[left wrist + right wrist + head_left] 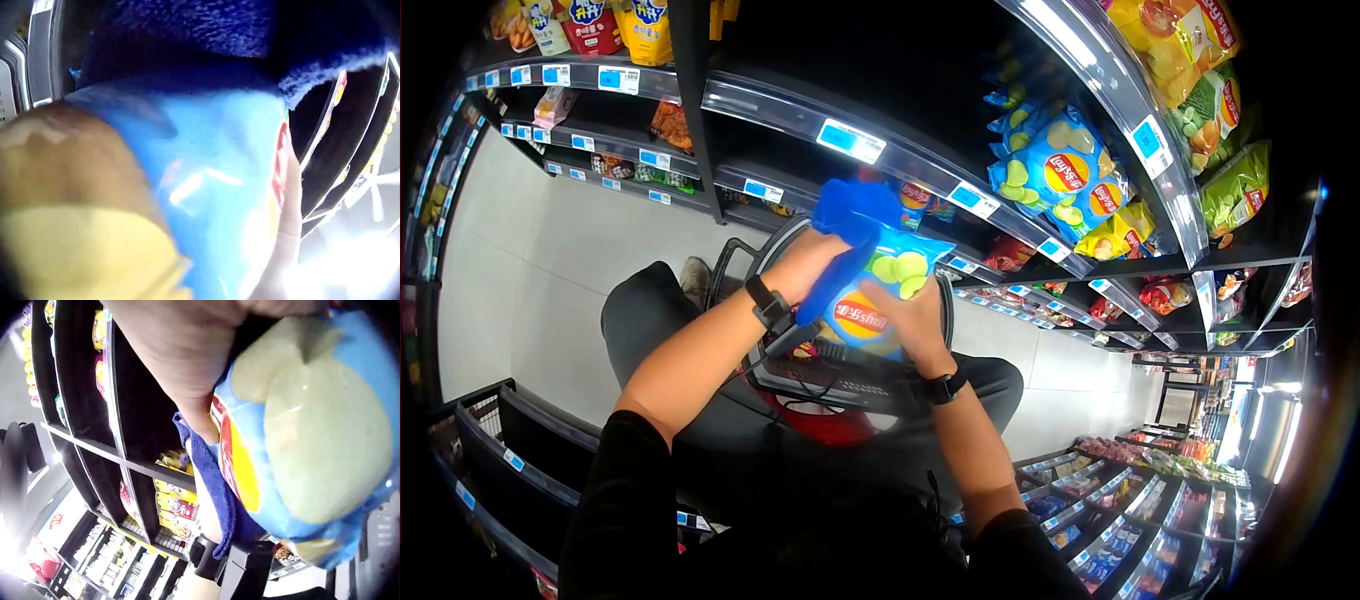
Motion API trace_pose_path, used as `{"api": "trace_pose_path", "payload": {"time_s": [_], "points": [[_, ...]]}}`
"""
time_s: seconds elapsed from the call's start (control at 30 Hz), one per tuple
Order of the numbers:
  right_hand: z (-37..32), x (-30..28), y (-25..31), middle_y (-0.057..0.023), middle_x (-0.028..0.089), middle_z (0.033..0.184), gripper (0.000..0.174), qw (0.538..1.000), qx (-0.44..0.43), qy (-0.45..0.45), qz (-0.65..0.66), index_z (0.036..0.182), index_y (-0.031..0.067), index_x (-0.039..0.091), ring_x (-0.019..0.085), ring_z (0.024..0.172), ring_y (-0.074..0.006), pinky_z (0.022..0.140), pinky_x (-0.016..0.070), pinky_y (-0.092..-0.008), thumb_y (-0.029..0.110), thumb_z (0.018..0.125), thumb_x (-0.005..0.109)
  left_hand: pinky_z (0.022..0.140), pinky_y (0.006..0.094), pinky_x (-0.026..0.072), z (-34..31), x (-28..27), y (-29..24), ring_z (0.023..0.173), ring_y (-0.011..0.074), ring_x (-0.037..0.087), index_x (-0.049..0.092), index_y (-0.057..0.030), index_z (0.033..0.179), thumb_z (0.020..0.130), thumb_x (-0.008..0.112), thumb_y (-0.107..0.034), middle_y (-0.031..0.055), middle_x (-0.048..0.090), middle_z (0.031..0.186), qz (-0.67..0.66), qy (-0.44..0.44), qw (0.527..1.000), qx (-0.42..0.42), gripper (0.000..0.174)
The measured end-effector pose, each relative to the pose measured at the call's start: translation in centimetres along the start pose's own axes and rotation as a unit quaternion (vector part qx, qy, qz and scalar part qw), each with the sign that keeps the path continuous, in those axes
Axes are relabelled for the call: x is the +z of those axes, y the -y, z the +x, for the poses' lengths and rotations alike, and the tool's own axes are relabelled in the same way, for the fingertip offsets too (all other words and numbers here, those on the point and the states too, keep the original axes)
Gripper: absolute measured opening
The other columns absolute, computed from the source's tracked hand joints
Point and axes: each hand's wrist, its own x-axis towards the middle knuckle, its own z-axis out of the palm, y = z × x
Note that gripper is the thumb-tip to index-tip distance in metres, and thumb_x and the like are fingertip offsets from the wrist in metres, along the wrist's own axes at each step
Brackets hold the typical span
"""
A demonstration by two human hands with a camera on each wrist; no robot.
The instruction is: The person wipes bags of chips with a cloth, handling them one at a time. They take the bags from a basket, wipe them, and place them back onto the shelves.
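In the head view a blue bag of Lay's potato chips [865, 318], printed with lime slices, is held above a shopping basket [745, 245]. My right hand [912, 325] grips its right side, thumb across the front. A fuzzy blue cloth [855, 208] is in my left hand [805, 265], draped along the bag's top and left side. The left wrist view has the shiny bag [212, 162] close up under the cloth [194, 28]. In the right wrist view my right hand [187, 350] presses its thumb on the bag [325, 425], with cloth [215, 481] behind.
Dark shelves with a price-tag rail [800, 115] stand in front. More blue chip bags [1060, 170] sit on the right shelf, with yellow bags [1175, 50] above. The basket stands between the person's knees on a pale floor [550, 260]. Another shelf unit [1120, 510] is behind, lower right.
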Motion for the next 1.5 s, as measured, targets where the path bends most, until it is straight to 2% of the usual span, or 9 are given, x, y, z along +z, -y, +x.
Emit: {"api": "trace_pose_path", "payload": {"time_s": [0.23, 0.33, 0.5, 0.67, 0.73, 1.0, 1.23, 1.37, 1.5], "points": [[1.8, -0.6, 1.7, -0.0067, 0.067, 0.11, 0.035, 0.995, -0.07, -0.07, 0.024, 0.12, -0.0009, 0.056, 0.064, 0.093, -0.0139, 0.083, 0.0511, -0.0288, 0.017, 0.092, 0.069, 0.089, 0.0314, 0.0537, -0.5, 1.4, 2.8, 0.103, 0.0161, 0.063, 0.055, -0.0062, 0.129, 0.092, 0.066, -0.023, 0.0071, 0.063, 0.117, 0.065, -0.02, 0.994, -0.086, 0.042], [2.0, -1.1, 1.3, -0.0074, 0.069, 0.107, 0.035, 0.994, -0.076, -0.062, -0.045, 0.119, -0.0013, 0.057, 0.064, 0.093, -0.0144, 0.082, 0.0508, -0.0286, 0.018, 0.092, 0.069, 0.07, 0.0272, 0.0548, -1.1, 2.3, 2.5, 0.082, 0.0138, 0.064, 0.062, -0.0051, 0.114, 0.093, 0.063, -0.02, 0.0054, 0.065, 0.094, 0.021, -0.048, 0.997, -0.057, 0.026], [0.9, -0.7, 0.1, -0.0096, 0.07, 0.102, 0.033, 0.99, -0.026, 0.002, -0.141, 0.115, -0.0011, 0.059, 0.066, 0.092, -0.015, 0.082, 0.0514, -0.0307, 0.019, 0.091, 0.07, 0.089, 0.0359, 0.0548, -0.3, -0.6, 1.9, 0.102, 0.0221, 0.066, 0.059, -0.0031, 0.121, 0.094, 0.062, -0.025, 0.0102, 0.066, 0.112, -0.118, -0.07, 0.987, -0.078, 0.035], [2.2, 0.0, 0.2, -0.0076, 0.067, 0.108, 0.031, 0.99, -0.11, -0.063, -0.055, 0.116, -0.001, 0.057, 0.063, 0.094, -0.014, 0.083, 0.0503, -0.0294, 0.017, 0.093, 0.068, 0.088, 0.0368, 0.0561, -0.3, 0.3, 2.1, 0.101, 0.0228, 0.066, 0.055, -0.0042, 0.125, 0.093, 0.064, -0.024, 0.0116, 0.064, 0.114, 0.018, -0.02, 0.999, -0.045, 0.039], [3.6, -0.5, 0.9, -0.0064, 0.066, 0.107, 0.03, 0.987, -0.109, -0.12, -0.007, 0.115, -0.0013, 0.06, 0.061, 0.094, -0.012, 0.084, 0.0485, -0.0276, 0.021, 0.096, 0.064, 0.087, 0.0358, 0.0564, -2.4, 3.8, -0.5, 0.101, 0.0212, 0.066, 0.053, -0.0045, 0.126, 0.091, 0.067, -0.022, 0.01, 0.064, 0.113, 0.046, -0.032, 0.984, -0.167, 0.041], [5.2, -1.9, 4.2, -0.0088, 0.063, 0.109, 0.034, 0.969, -0.134, -0.189, 0.085, 0.117, -0.0002, 0.054, 0.062, 0.096, -0.0149, 0.081, 0.0514, -0.0275, 0.026, 0.097, 0.062, 0.08, 0.0278, 0.0535, -1.1, 2.4, 0.9, 0.092, 0.0122, 0.063, 0.054, -0.0035, 0.124, 0.083, 0.073, -0.007, 0.0065, 0.064, 0.111, 0.214, 0.025, 0.976, -0.008, 0.045], [3.8, -1.4, 3.3, -0.0099, 0.06, 0.124, 0.04, 0.931, -0.15, -0.223, 0.246, 0.13, 0.0037, 0.048, 0.062, 0.109, -0.0204, 0.093, 0.0514, -0.0348, 0.033, 0.103, 0.05, 0.093, 0.0343, 0.0546, -0.7, 2.0, -0.1, 0.105, 0.02, 0.065, 0.053, -0.0027, 0.132, 0.089, 0.068, -0.008, 0.0089, 0.063, 0.12, 0.113, -0.086, 0.988, 0.056, 0.046], [2.8, -1.8, 3.2, -0.0081, 0.06, 0.127, 0.044, 0.893, -0.051, -0.212, 0.393, 0.13, 0.0064, 0.048, 0.061, 0.111, -0.0215, 0.1, 0.0467, -0.039, 0.04, 0.101, 0.049, 0.101, 0.039, 0.0499, -1.5, 2.0, -1.4, 0.118, 0.0242, 0.06, 0.045, -0.0049, 0.14, 0.092, 0.067, -0.016, 0.0122, 0.057, 0.133, -0.1, -0.042, 0.993, -0.046, 0.054], [2.1, -1.3, 0.9, -0.0089, 0.057, 0.128, 0.043, 0.941, -0.143, -0.171, 0.255, 0.134, 0.006, 0.045, 0.057, 0.116, -0.0207, 0.098, 0.0479, -0.0376, 0.015, 0.096, 0.063, 0.1, 0.0456, 0.0501, -1.5, 2.1, 1.1, 0.122, 0.0289, 0.057, 0.04, -0.0054, 0.143, 0.096, 0.063, -0.024, 0.0134, 0.054, 0.138, -0.116, 0.047, 0.991, -0.051, 0.055]]}}
